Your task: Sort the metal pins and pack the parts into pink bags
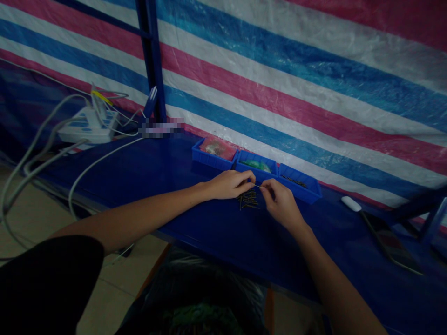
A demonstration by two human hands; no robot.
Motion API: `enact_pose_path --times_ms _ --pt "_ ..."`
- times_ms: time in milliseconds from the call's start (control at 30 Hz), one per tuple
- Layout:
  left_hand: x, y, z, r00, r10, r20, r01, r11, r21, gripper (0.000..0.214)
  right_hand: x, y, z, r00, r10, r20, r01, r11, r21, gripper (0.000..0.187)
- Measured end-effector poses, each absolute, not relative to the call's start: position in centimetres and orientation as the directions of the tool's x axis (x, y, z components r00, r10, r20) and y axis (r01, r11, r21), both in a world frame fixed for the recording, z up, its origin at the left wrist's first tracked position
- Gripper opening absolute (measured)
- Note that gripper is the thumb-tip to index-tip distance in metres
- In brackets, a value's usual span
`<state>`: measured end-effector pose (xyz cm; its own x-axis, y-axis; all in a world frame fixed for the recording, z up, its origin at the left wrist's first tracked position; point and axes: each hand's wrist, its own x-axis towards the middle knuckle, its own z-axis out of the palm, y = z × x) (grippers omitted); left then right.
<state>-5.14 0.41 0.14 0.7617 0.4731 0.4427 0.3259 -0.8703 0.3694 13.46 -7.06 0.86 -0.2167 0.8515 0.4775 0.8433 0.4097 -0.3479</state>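
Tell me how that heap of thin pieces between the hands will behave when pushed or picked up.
The thin pieces lie in a loose heap on the smooth table, so a push would probably scatter or roll them. They look slender and light, likely hard to grip singly, which fits how the left hand and right hand pinch one piece.

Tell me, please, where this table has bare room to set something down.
Bare table lies between the power strip and the left hand, and between the right hand and the phone. Crowded: the pin pile by the bins.
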Motion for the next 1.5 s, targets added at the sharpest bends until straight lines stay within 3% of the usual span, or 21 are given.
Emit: enact_pose_path --times_ms 167,433,567,733,833,967,1100,1300,1500 --pt "-5.1 0.5 0.0 0.758 0.458 0.464 0.309 -0.879 0.364 0.019 13.4 -7.1 0.9 -0.225 0.861 0.457 0.851 0.402 -0.338 0.020" --pt "-5.1 0.4 0.3 0.747 0.469 0.472 0.340 -0.879 0.335 0.026 13.3 -7.2 0.9 -0.238 0.861 0.448 0.833 0.419 -0.362 0.015" --pt "-5.6 1.0 0.8 0.740 0.473 0.478 0.349 -0.878 0.328 0.028 13.5 -7.5 1.5 -0.208 0.835 0.510 0.834 0.424 -0.354 0.023" --pt "-6.9 2.1 1.6 0.705 0.503 0.500 0.364 -0.862 0.354 0.019 15.4 -7.8 2.9 0.114 0.618 0.778 0.837 0.362 -0.410 0.022" --pt "-7.1 2.2 1.7 0.719 0.495 0.488 0.361 -0.866 0.347 0.015 17.6 -7.3 3.2 0.345 0.500 0.794 0.839 0.216 -0.500 0.022" --pt "-7.0 2.0 1.8 0.714 0.493 0.497 0.352 -0.866 0.354 0.010 20.1 -6.1 2.5 0.470 0.632 0.616 0.801 -0.013 -0.598 0.046" --pt "-7.7 2.5 2.1 0.770 0.482 0.418 0.318 -0.858 0.404 0.021 19.9 -5.4 1.5 0.425 0.710 0.561 0.814 -0.029 -0.580 0.051" --pt "-8.9 3.5 2.1 0.929 0.366 0.057 0.315 -0.862 0.398 0.018 16.4 -5.6 0.4 0.202 0.831 0.519 0.818 0.148 -0.556 0.048" --pt "-7.9 2.8 1.8 0.919 0.394 0.010 0.372 -0.876 0.306 0.013 14.1 -6.3 0.1 -0.015 0.905 0.426 0.804 0.264 -0.532 0.046"
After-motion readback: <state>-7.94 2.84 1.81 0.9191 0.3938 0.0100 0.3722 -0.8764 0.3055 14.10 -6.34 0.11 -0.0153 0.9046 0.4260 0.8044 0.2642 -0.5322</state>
